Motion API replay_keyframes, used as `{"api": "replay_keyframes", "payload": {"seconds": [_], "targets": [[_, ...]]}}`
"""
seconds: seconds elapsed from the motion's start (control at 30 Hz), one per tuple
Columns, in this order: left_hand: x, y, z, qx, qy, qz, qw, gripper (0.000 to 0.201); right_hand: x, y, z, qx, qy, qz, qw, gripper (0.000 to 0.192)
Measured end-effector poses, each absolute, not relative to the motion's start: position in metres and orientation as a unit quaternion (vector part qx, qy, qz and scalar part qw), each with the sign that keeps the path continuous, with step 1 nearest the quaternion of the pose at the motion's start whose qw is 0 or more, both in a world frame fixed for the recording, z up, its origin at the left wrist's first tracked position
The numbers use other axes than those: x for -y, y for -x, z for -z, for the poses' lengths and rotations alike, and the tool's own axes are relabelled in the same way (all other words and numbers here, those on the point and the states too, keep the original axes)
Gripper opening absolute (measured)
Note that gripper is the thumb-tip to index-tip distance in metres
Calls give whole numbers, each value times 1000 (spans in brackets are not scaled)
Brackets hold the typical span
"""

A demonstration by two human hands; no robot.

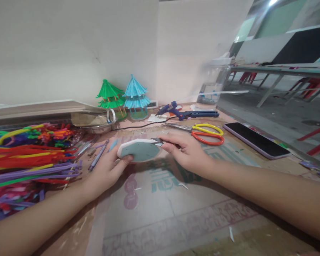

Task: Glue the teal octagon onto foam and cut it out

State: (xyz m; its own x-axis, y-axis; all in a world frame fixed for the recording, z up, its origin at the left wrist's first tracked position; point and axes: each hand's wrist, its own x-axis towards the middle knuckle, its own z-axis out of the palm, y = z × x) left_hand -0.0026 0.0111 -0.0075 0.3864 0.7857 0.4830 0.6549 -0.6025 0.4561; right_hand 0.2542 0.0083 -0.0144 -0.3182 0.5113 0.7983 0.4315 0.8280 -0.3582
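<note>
My left hand is closed on a pale blue-grey disc with a thick white edge, thumb on its face and fingers behind. The disc looks like foam board and is tilted up above the cardboard. Pinched in my right hand is a small metal blade, like a utility knife blade, touching the disc's upper right edge. Most of whatever carries the blade is hidden by my fingers. Thin white offcuts lie on the printed cardboard sheet below.
Colourful pipe cleaners fill the left. Behind stand a green tree model and a blue tree model, a glue gun, pliers, and scissors. A phone lies right; a pen lies left.
</note>
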Motion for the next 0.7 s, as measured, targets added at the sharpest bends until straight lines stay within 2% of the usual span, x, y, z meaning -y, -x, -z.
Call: {"api": "replay_keyframes", "payload": {"seconds": [0.2,0.3,0.5,0.7], "targets": [[-8,1,3,-420,-841,-328,99,31,-9,-257,15,823,294,-53,483,27],[-8,1,3,-415,-840,-329,122,30,-9,-257,15,818,306,-47,484,26],[-10,3,6,-436,-833,-328,94,34,-8,-257,14,819,308,-55,482,25],[-11,4,8,-444,-828,-325,109,36,-5,-255,10,806,322,-95,487,26]]}}
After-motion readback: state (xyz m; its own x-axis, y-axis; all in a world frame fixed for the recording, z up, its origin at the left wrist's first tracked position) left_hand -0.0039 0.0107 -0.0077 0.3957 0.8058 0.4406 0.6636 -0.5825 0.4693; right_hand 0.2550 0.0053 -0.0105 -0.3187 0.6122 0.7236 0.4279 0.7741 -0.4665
